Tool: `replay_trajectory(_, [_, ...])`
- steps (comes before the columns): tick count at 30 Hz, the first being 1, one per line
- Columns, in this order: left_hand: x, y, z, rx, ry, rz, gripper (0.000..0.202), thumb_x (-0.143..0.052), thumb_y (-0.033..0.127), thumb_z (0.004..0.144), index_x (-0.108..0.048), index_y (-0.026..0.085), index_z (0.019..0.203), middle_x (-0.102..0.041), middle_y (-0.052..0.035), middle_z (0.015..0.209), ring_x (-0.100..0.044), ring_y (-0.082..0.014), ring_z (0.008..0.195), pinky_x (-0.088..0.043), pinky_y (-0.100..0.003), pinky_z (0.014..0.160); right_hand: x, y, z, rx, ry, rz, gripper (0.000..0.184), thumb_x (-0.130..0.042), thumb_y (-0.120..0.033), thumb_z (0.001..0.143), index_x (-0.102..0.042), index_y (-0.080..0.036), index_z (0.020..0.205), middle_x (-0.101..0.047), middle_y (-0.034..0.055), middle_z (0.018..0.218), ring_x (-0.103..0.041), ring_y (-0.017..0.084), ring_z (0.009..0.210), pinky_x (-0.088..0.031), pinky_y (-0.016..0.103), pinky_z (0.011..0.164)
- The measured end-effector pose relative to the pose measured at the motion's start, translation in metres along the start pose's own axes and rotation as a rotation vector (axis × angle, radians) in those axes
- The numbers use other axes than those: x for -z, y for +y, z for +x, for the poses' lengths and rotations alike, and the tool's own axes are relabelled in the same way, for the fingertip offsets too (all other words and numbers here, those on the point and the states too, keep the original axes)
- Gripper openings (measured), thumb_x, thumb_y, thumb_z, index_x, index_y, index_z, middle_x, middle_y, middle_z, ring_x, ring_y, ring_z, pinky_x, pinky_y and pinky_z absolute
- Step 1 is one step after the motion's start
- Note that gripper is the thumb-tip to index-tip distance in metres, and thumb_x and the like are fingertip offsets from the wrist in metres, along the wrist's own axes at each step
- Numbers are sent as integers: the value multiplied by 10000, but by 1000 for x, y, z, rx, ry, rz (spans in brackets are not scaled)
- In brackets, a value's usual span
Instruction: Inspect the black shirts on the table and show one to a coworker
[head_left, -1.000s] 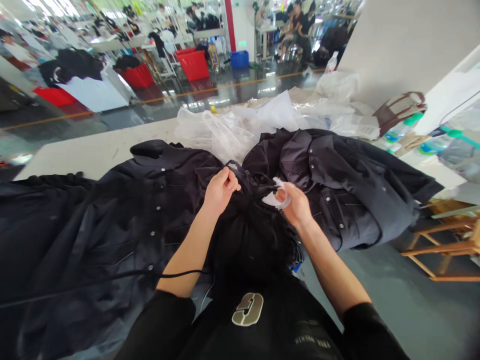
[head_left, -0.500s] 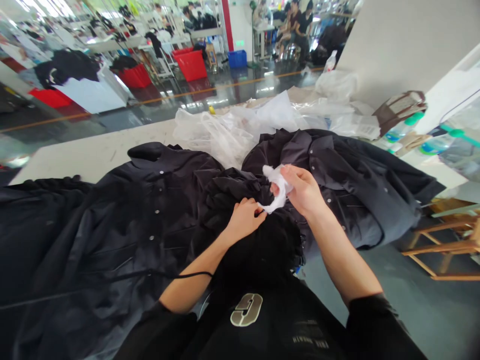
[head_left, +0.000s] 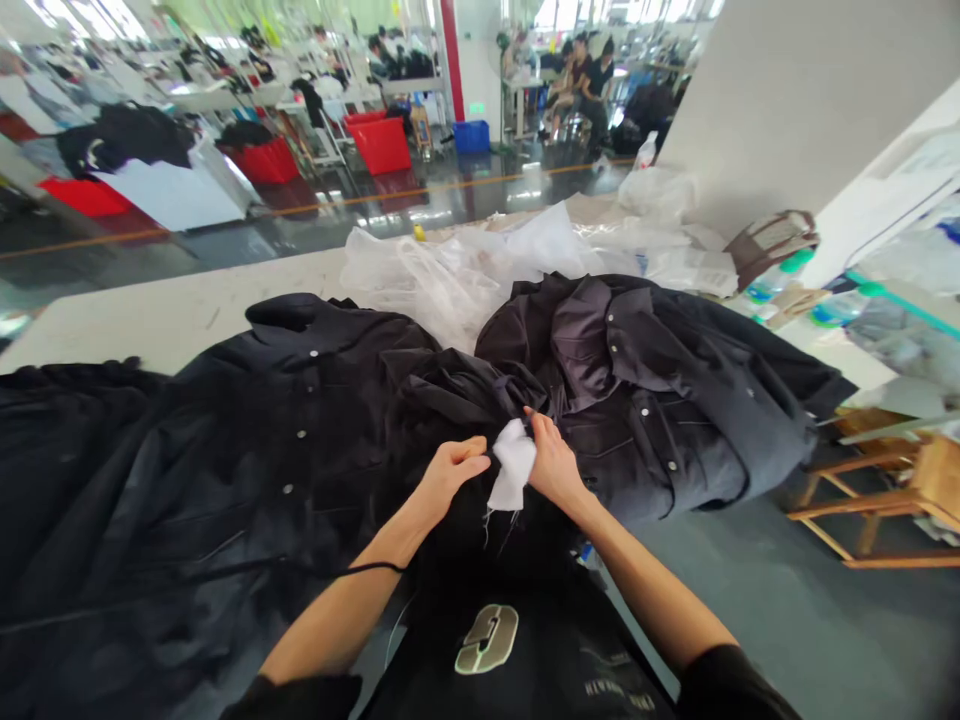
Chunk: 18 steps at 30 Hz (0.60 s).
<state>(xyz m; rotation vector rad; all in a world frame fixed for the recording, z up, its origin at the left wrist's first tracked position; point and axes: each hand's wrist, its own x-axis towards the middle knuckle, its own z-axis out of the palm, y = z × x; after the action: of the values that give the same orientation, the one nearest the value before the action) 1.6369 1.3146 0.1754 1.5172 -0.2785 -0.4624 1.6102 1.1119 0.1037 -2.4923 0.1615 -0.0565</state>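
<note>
Head view, looking forward and down: a person's two bare hands meet over dark clothing heaped across a pale table (head_left: 187,300). Between them is a small, crumpled piece of white cloth (head_left: 514,465) with loose threads trailing from its lower edge.

The cloth's long axis runs toward the wearer's body, its frayed end nearest the body and tipped slightly left. The right hand (head_left: 553,460) is nearer, touching the cloth's right edge. Its fingers are curled nearly closed and appear to pinch the cloth, though the thumb side is hidden. The left hand (head_left: 450,475) is just beside the cloth on the other side, apart from it by a narrow gap. Its thumb and forefinger are bent close together; whether they grip any dark fabric cannot be told.

Just beyond the hands lies a bunched black fabric garment (head_left: 450,385), its folds running in under them. To the left spreads a dark jacket with pale round snaps (head_left: 247,430); to the right, a second dark snap-front jacket (head_left: 675,400) lies folded and bulky. Behind these are crumpled clear plastic bags (head_left: 427,275). A wooden stool (head_left: 885,500) stands on the floor at the right.
</note>
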Motion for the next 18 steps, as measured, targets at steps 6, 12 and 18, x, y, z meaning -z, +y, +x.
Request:
replay_trajectory(6, [76,-1,-55,44,-169,290,570,-684,450,824,-304,185,491,-348,23,620,-322,-108,601,-310,-268,578,11,30,17,-252,-23,181,701,-666,-320,806,-418,-191,1448,-497,146,1432,-553,306,1288,-480,452,1061])
replay_trajectory(12, [90,-56,-67,268,102,280,426,-599,587,865,-627,165,817,-525,22,638,-517,-132,630,-444,-269,647,18,31,13,-334,-97,115,764,-709,-524,775,-474,-161,1404,-546,192,1354,-542,368,1287,-453,506,1047])
replay_trajectory(18, [4,-77,-40,181,32,174,702,-651,533,847,-444,167,1409,-622,-151,1351,-636,-256,1186,-530,-405,997,30,32,17,-282,-279,589,609,-714,-461,753,-610,-135,1257,-713,125,1141,-651,307,1105,-493,444,996])
